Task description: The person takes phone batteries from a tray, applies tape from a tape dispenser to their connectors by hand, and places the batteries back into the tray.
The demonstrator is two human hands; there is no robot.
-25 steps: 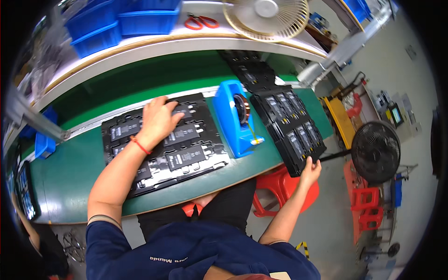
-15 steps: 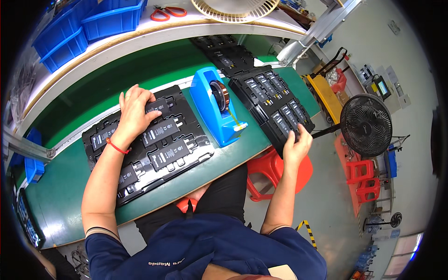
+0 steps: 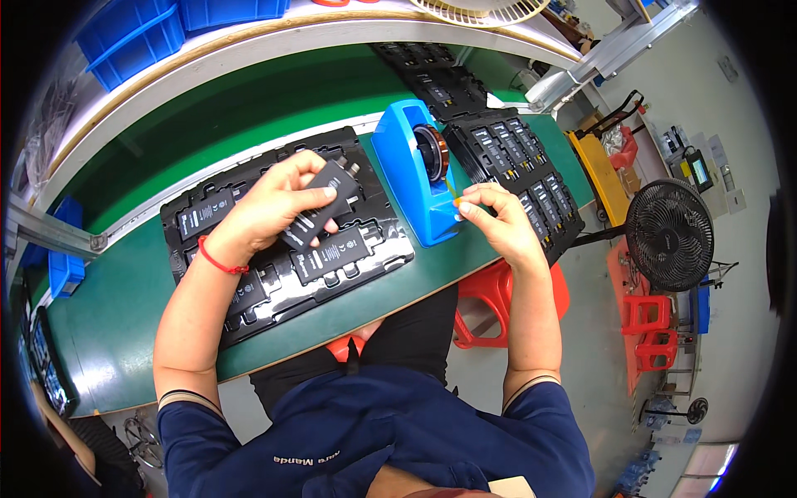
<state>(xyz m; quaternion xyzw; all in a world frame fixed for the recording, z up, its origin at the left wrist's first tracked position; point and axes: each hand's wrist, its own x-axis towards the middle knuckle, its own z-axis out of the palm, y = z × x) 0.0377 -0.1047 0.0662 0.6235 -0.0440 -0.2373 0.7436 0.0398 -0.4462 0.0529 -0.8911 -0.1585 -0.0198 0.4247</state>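
Observation:
My left hand (image 3: 282, 203) is closed around a flat black battery (image 3: 311, 220), held tilted above a black plastic tray (image 3: 390, 251). Other black batteries, such as one battery (image 3: 332, 256) near the front, lie in the tray's slots. To the right stands a blue tape dispenser (image 3: 397, 158) with a roll of amber tape (image 3: 442, 156). At its cutting end, the thumb and forefinger of my right hand (image 3: 506, 224) pinch the end of the tape (image 3: 451, 189). Part of the battery is hidden by my left fingers.
Right of the dispenser is a second black tray (image 3: 481, 176) filled with batteries, with more trays (image 3: 436, 87) behind. Blue bins (image 3: 137, 50) stand on the shelf above the green table (image 3: 116, 311). A red stool (image 3: 486, 311) and a black fan (image 3: 668, 236) are to the right.
My left hand has lifted a battery out of the near tray. My right hand has moved left from the filled tray to the tape at the dispenser. The view has shifted slightly.

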